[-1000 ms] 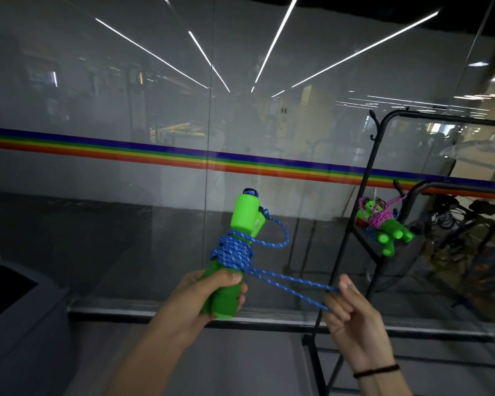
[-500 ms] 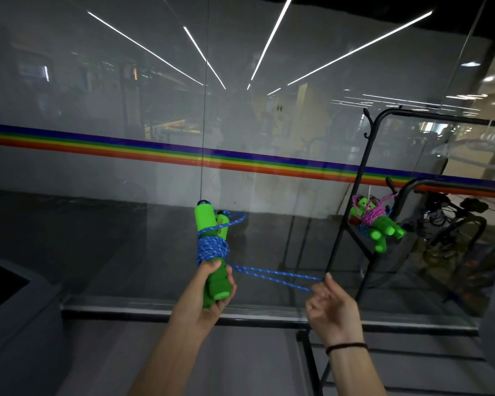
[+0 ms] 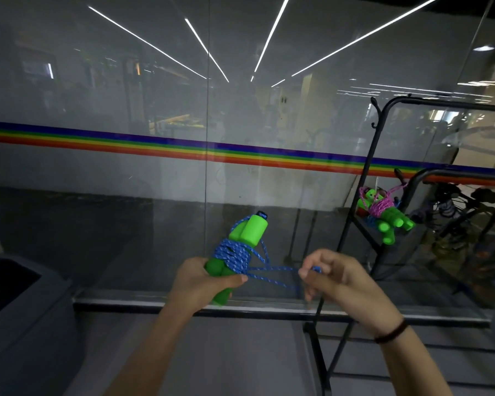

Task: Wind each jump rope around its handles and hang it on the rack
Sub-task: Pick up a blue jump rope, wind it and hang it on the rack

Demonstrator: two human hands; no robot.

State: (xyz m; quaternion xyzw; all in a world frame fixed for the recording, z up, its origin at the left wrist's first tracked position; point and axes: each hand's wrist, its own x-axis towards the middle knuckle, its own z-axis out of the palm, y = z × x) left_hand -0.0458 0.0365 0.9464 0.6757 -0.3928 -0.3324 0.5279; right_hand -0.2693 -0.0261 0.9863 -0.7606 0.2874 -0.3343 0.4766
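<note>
My left hand (image 3: 205,284) grips the lower end of two green handles (image 3: 249,232) held side by side, tilted to the right. Blue speckled rope (image 3: 233,258) is wound in several turns around their middle. A short loop of that rope runs right to my right hand (image 3: 340,278), which pinches it between closed fingers. On the black rack (image 3: 380,155) at the right hangs another jump rope (image 3: 383,215) with green handles wrapped in pink cord.
A glass wall (image 3: 155,167) with a rainbow stripe stands just ahead, on a low black sill. A dark grey bin (image 3: 20,304) sits at the lower left. Dark equipment (image 3: 463,212) shows behind the rack at the right.
The handles have tipped from upright to leaning right and shifted right. My right hand has closed on the rope and come nearer the handles, leaving a shorter free loop.
</note>
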